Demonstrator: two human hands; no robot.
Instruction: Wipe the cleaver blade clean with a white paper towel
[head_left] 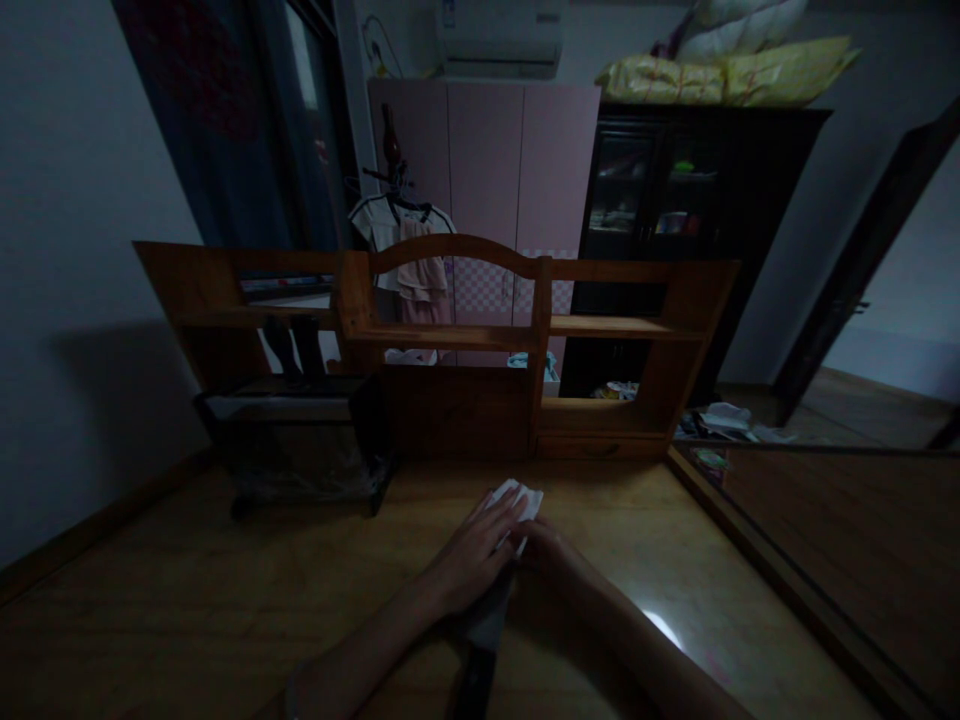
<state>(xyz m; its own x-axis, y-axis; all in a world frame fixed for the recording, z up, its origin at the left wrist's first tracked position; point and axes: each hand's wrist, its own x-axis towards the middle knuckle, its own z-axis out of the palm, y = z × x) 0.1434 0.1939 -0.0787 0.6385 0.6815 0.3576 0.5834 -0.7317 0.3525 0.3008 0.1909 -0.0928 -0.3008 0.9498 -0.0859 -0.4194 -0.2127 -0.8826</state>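
Note:
A kitchen knife lies below my hands, its broad blade (486, 618) running up under them and its black handle (475, 684) pointing back towards me. My left hand (474, 545) presses a crumpled white tissue (529, 502) against the upper part of the blade, its fingers close together over the tissue. From the other side, my right hand (551, 548) closes its curled fingers on the tissue's lower edge, touching the left fingertips. The blade's far end is hidden by both hands and the tissue.
A knife rack (292, 450) with black-handled tools (306, 350) stands at the left on the wooden tabletop (360, 590). Along the back runs a wooden shelf unit (457, 336) with a drawer (600, 447). A raised edge (765, 560) borders the right side.

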